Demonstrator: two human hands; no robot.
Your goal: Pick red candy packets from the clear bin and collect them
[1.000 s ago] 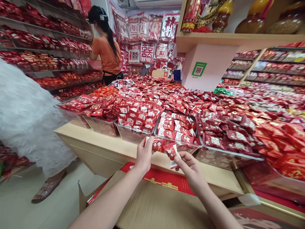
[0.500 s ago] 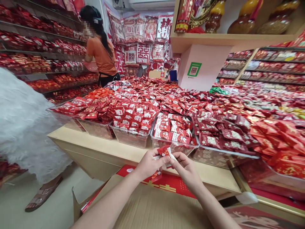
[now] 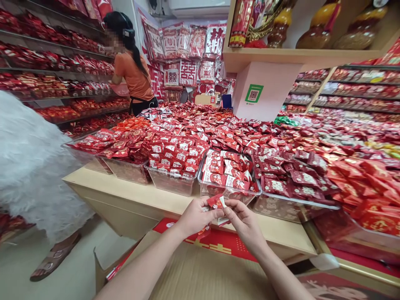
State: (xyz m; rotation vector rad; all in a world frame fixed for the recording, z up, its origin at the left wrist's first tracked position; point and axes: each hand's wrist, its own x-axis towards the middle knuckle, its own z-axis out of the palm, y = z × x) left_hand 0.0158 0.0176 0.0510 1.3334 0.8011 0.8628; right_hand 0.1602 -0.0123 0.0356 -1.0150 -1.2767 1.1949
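My left hand (image 3: 195, 217) pinches a small red-and-white candy packet (image 3: 215, 201) between thumb and fingers. The fingertips of my right hand (image 3: 244, 220) are closed on the packet's white end. Below my left fingers hangs another red packet (image 3: 204, 231), partly hidden by the hand. Both hands are in front of a clear plastic bin (image 3: 204, 187) heaped with similar red-and-white packets (image 3: 233, 171). Beside that bin, to the left, stands a bin of red packets (image 3: 175, 156); to the right are dark red packets (image 3: 304, 177).
A cardboard box (image 3: 193, 271) lies under my forearms, before the wooden counter edge (image 3: 131, 193). On the left stands someone in a fluffy white garment (image 3: 37, 166) and sandals. A person in an orange top (image 3: 133, 75) is by the shelves. An overhead wooden shelf (image 3: 300, 56) holds gourds.
Both hands stay at nearly the same spot, still on the packet; the right fingers have shifted slightly at its white end. The view has tilted a little.
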